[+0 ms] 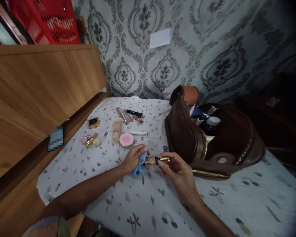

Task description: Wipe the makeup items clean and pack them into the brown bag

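My left hand (pixel 134 159) is closed around a crumpled blue cloth (pixel 138 170), which wraps the left end of a small gold cosmetic bottle (pixel 151 161). At its other end, the fingers of my right hand (pixel 181 174) pinch the shiny gold cap (pixel 164 159). The bottle lies roughly level between both hands, above the patterned sheet. Whether the cap is fully seated I cannot tell. Just beyond my left hand sits a round pink compact (pixel 126 140). To the right of my right hand stands an open brown leather bag (pixel 187 135) with several cosmetics in it.
A peach tube (pixel 117 130), a white pen-like tube (pixel 138 133), a rose-gold tube (pixel 123 115), a black tube (pixel 134 113), a gold-cased item (pixel 93 122) and a gold tube (pixel 91 140) lie on the sheet (pixel 108 194). Wooden furniture (pixel 46 79) bounds the left; patterned wall behind.
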`<state>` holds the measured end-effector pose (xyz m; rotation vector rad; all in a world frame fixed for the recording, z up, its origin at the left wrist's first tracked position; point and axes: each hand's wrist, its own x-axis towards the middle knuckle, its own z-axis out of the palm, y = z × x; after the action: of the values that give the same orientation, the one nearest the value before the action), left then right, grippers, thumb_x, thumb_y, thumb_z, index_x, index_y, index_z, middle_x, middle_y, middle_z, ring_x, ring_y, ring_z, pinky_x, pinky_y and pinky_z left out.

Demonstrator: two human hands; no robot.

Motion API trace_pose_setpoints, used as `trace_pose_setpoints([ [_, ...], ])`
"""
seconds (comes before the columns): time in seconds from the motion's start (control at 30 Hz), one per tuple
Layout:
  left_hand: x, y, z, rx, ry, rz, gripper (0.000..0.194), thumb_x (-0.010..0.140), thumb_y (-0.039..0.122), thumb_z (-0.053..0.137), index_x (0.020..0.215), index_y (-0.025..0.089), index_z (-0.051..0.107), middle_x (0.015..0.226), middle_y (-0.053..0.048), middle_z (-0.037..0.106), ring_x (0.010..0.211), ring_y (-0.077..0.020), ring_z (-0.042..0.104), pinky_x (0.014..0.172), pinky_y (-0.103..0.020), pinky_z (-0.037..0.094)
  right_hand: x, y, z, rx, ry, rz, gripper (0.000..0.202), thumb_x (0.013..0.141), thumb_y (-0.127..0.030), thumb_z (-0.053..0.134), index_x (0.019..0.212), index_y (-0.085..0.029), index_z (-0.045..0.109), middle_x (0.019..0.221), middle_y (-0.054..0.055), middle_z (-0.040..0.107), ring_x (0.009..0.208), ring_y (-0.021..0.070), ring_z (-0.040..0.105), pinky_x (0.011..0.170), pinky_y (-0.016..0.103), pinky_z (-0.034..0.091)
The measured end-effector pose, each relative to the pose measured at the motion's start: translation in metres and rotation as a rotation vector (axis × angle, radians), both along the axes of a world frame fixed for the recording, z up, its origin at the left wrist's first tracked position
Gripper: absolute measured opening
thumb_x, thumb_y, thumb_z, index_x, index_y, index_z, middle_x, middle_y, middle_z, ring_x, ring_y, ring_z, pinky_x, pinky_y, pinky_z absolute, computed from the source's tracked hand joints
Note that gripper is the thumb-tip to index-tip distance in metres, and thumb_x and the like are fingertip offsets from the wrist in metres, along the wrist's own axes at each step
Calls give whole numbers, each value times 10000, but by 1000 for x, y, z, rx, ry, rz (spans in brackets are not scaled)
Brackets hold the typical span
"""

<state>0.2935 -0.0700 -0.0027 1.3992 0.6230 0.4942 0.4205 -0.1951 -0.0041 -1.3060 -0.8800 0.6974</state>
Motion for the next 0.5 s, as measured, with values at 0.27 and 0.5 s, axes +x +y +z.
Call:
trace_pose_setpoints([
  [0.27,0,0,-2,-46,-17,38,404,786,572,601,750,177,525,512,84,409,360,-51,396,355,-162,348,-2,-1,2,14,127,54,394,734,-523,779,926,-199,662,700,-7,658,599,125,604,590,261,535],
  [0.5,2,3,-8,-5,-14,29,437,776,602,640,755,181,525,561,74,421,425,-62,375,392,-177,348,-2,-4,2,57,81,46,400,818,-525,694,1031,-186,683,690,4,676,613,145,633,623,298,558],
])
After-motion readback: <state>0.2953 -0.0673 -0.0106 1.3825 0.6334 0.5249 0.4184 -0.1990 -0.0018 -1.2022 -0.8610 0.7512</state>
